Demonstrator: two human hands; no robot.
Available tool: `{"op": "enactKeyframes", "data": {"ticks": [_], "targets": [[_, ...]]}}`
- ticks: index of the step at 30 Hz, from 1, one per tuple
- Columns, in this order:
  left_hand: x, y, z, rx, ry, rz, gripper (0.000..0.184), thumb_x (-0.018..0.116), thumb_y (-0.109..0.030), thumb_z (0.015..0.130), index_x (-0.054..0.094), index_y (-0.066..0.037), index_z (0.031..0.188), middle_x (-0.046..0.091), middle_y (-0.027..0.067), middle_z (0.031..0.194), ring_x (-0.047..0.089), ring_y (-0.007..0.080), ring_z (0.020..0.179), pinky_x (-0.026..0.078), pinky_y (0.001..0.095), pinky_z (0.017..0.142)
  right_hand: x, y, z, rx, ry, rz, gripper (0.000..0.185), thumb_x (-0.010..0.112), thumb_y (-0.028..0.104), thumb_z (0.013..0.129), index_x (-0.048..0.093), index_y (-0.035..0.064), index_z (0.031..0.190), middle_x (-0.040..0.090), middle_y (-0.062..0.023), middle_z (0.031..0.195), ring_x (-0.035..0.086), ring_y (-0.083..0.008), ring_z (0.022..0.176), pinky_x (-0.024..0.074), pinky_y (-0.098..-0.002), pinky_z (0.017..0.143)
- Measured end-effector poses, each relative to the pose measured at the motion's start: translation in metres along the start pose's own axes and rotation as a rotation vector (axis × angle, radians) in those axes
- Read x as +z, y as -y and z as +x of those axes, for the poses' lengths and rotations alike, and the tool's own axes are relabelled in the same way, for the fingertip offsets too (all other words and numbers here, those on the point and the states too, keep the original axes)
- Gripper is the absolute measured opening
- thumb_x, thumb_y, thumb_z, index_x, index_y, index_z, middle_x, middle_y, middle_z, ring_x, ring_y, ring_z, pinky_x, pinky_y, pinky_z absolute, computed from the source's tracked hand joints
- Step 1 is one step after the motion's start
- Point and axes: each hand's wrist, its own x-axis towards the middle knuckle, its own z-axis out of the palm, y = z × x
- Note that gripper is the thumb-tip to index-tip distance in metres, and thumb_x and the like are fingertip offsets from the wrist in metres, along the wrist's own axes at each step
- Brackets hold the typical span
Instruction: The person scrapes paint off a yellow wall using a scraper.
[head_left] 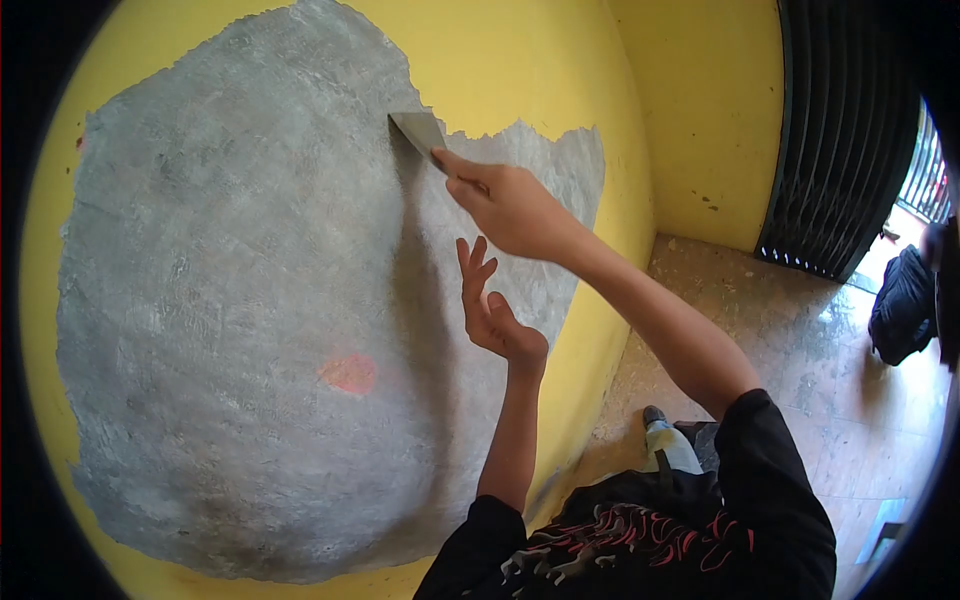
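The scraper has a flat, flared grey blade, tilted against the far part of the grey patch, which is broad, rough and ragged-edged, with a pinkish spot nearer, right of its middle.

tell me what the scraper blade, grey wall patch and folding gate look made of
Scraper blade: probably thin metal, flat and greyish with a dull sheen. Grey wall patch: likely cement plaster, matte, with mottled streaks. Folding gate: perhaps dark-painted metal, given its slim slats.
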Motion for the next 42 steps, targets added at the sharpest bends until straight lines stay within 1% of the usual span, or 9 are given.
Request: {"op": "enactKeyframes", "data": {"ticks": [4,6,9,21,27,31,33,34,42], "targets": [[-0.002,0.0,-0.009,-0.072,0.01,-0.004,0.031,0.036,-0.02,0.094,0.054,-0.001,0.109,0.055,0.0204,0.124,0.036,0.0379,0.13,0.025,0.0495,0.109,-0.001,0.004,0.004,0.053,-0.064,0.005,0.041,0.046,0.023,0.092,0.05,0.0069,0.13,0.058,-0.0183,0.063,0.057,-0.0273,0.056,0.0454,-0.0375,0.061],[-0.006,0.004,-0.008,-0.053,0.006,-0.013,0.03,0.036,-0.021,0.094,0.055,-0.001,0.108,0.055,0.0212,0.124,0.035,0.0383,0.131,0.024,0.0499,0.109,0.006,0.003,-0.005,-0.043,-0.01,-0.039,0.042,0.045,0.023,0.094,0.048,0.0091,0.134,0.055,-0.0133,0.062,0.049,-0.0169,0.055,0.0433,-0.0319,0.062],[-0.01,0.007,-0.011,-0.067,0.013,-0.012,0.031,0.036,-0.023,0.095,0.055,-0.002,0.109,0.055,0.0217,0.124,0.036,0.0371,0.131,0.023,0.05,0.109,0.001,-0.005,0.004,-0.017,-0.014,0.057,0.04,0.046,0.021,0.093,0.05,0.0071,0.13,0.057,-0.0182,0.063,0.053,-0.0269,0.054,0.0439,-0.0377,0.06],[-0.012,0.017,-0.018,-0.066,-0.001,0.04,0.031,0.036,-0.023,0.097,0.055,-0.001,0.108,0.053,0.0224,0.125,0.039,0.0368,0.129,0.025,0.0489,0.109,0.005,-0.006,0.004,-0.085,-0.012,-0.023,0.042,0.046,0.023,0.092,0.049,0.0094,0.131,0.057,-0.0216,0.066,0.054,-0.0279,0.055,0.044,-0.0384,0.06],[-0.01,0.012,-0.023,-0.109,0.02,0.065,0.031,0.036,-0.022,0.097,0.054,0.0,0.106,0.055,0.0227,0.123,0.039,0.0373,0.128,0.025,0.0493,0.108,-0.004,0.007,-0.003,0.029,0.031,0.051,0.041,0.045,0.022,0.092,0.049,0.0092,0.131,0.053,-0.0163,0.061,0.051,-0.0231,0.054,0.0427,-0.0345,0.059],[-0.011,0.013,-0.024,-0.088,0.047,0.067,0.031,0.036,-0.022,0.097,0.054,0.001,0.107,0.054,0.0223,0.124,0.04,0.0367,0.128,0.026,0.0489,0.108,-0.003,-0.009,0.009,-0.115,-0.044,0.045,0.041,0.045,0.022,0.092,0.05,0.0089,0.131,0.052,-0.0167,0.06,0.05,-0.023,0.053,0.0426,-0.0346,0.059],[-0.01,0.01,-0.023,-0.134,0.017,0.044,0.035,0.035,-0.028,0.098,0.055,-0.002,0.107,0.055,0.0225,0.123,0.036,0.0393,0.13,0.027,0.0505,0.106,-0.004,0.008,-0.002,0.05,0.006,0.056,0.04,0.045,0.022,0.092,0.051,0.0088,0.129,0.056,-0.0193,0.063,0.055,-0.0274,0.056,0.0439,-0.0363,0.06],[-0.012,0.01,-0.023,-0.13,0.02,0.044,0.035,0.035,-0.028,0.098,0.055,-0.002,0.107,0.055,0.0225,0.123,0.036,0.0393,0.13,0.027,0.0505,0.106,0.008,-0.006,-0.002,-0.077,-0.057,0.076,0.04,0.046,0.022,0.092,0.051,0.0079,0.129,0.058,-0.0219,0.066,0.058,-0.0325,0.059,0.0449,-0.0389,0.061],[-0.027,0.017,-0.023,-0.05,-0.007,0.097,0.034,0.036,-0.026,0.098,0.055,0.001,0.105,0.056,0.0221,0.123,0.037,0.0386,0.13,0.027,0.0494,0.107,0.016,0.001,-0.002,-0.13,-0.06,0.025,0.038,0.044,0.018,0.092,0.051,0.0058,0.128,0.057,-0.0263,0.07,0.06,-0.0405,0.066,0.0459,-0.0452,0.064]]}}
